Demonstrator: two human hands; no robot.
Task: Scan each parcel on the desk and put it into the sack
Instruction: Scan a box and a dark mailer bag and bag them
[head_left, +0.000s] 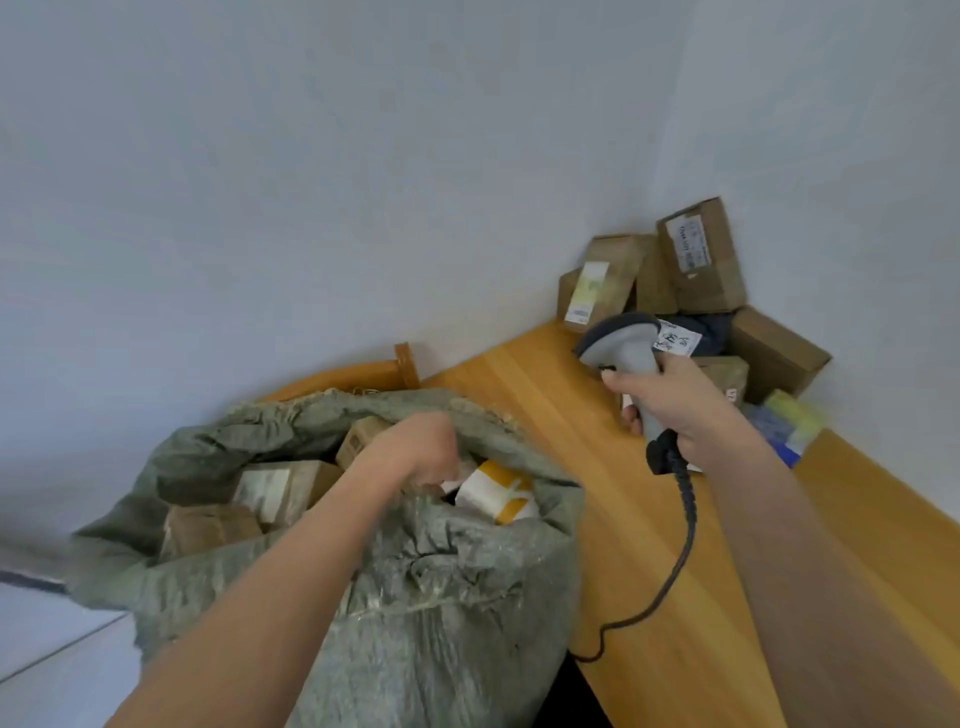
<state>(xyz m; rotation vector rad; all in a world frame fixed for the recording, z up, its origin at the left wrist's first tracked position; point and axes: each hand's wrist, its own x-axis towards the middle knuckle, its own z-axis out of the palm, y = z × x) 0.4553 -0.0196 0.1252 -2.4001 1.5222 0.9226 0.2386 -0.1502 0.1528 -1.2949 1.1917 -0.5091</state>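
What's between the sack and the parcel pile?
Head view: bare wooden desk between sack and parcel pile; the scanner hangs above it.

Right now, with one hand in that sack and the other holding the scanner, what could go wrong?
1. The scanner's cable trails over the desk edge and might snag.
2. The stacked boxes in the corner lean unevenly and could topple.
3. The sack looks full, so the white and yellow parcel near its mouth might slip out.

Your left hand (415, 452) fills the sack (441, 571) mouth, boxes crowd its left side, bare desk (519, 395) strip between sack and parcel pile (691, 280), scanner cord (675, 561) crosses it
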